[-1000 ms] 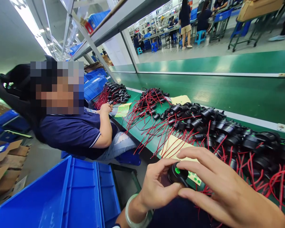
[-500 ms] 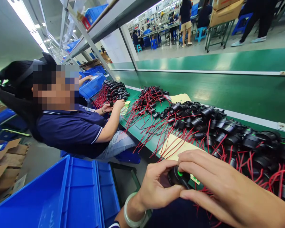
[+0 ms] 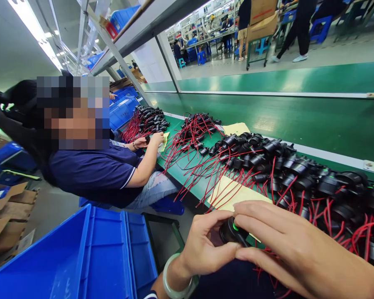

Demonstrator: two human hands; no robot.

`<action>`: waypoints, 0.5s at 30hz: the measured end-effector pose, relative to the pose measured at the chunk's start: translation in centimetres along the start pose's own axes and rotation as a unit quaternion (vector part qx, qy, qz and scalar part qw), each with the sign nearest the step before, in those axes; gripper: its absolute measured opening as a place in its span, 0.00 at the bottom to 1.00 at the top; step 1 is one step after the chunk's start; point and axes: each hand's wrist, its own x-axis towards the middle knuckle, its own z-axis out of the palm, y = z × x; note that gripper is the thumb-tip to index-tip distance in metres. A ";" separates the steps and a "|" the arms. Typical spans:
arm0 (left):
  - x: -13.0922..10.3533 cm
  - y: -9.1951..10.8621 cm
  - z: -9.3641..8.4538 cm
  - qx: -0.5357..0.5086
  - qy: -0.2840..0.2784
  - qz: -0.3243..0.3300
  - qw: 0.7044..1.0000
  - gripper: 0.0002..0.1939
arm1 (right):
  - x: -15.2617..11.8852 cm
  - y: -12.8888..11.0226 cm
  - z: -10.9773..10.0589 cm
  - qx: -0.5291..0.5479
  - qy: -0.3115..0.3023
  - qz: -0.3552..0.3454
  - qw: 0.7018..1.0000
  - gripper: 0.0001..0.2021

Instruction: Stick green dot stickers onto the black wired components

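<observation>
My left hand [image 3: 204, 245] gripping a black part [image 3: 228, 231] by the bench [image 3: 177, 123], right hand [image 3: 286, 245] up against its green dot [image 3: 235, 227], whether clasping too I can't tell, red wires [image 3: 202, 176] trailing from the heap [image 3: 255, 151] beyond

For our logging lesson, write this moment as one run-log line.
left hand: holds black part; right hand: at its green dot; bench: yellow sheets, red-wired black parts
</observation>
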 end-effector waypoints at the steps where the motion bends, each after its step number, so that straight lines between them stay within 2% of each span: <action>1: 0.1 0.0 0.0 0.004 0.002 0.003 1.000 0.18 | 0.0 0.0 0.1 -0.002 0.006 -0.001 1.000 0.06; 5: 0.2 0.1 0.1 0.043 0.028 0.035 0.998 0.20 | -0.3 0.1 0.5 0.000 0.036 -0.003 0.999 0.09; 8: 0.0 0.0 0.0 0.098 0.054 0.057 0.992 0.20 | -0.9 0.0 0.9 -0.001 0.100 -0.003 0.995 0.16; 12: -0.3 -0.4 0.0 0.173 0.076 0.081 0.979 0.19 | -1.4 -0.6 1.7 -0.007 0.173 -0.006 0.985 0.13; 15: -0.4 -0.5 0.1 0.212 0.093 0.123 0.965 0.21 | -1.2 -1.0 2.4 0.009 0.221 0.007 0.975 0.12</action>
